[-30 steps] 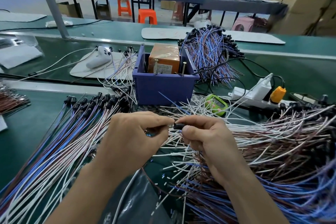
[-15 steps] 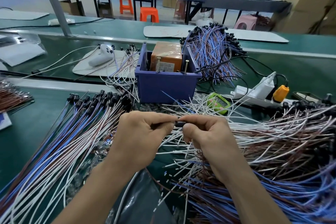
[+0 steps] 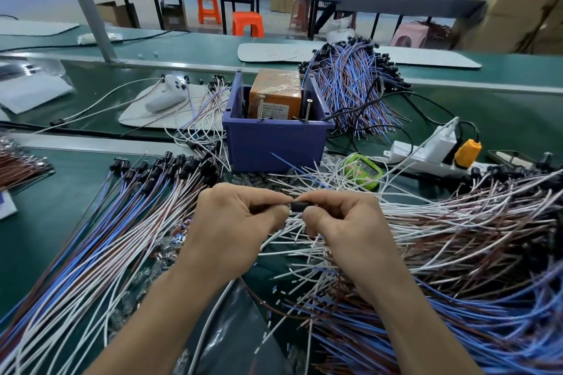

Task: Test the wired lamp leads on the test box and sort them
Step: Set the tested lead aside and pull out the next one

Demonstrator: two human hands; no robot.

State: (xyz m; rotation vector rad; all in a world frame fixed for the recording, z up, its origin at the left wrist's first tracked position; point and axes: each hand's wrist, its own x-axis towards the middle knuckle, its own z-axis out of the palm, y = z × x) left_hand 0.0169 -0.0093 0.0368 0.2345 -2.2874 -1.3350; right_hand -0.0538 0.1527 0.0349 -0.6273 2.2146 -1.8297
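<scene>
Pinching small black cylindrical lamp holder (image 3: 297, 207) tightly between left hand (image 3: 234, 224) and right hand (image 3: 342, 224), at six o'clock from orange tape-wrapped test box (image 3: 275, 91).

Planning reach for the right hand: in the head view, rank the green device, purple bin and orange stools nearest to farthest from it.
1. green device, just beyond the right hand, slightly right.
2. purple bin, farther back and left.
3. orange stools, on the floor past the far bench.
</scene>
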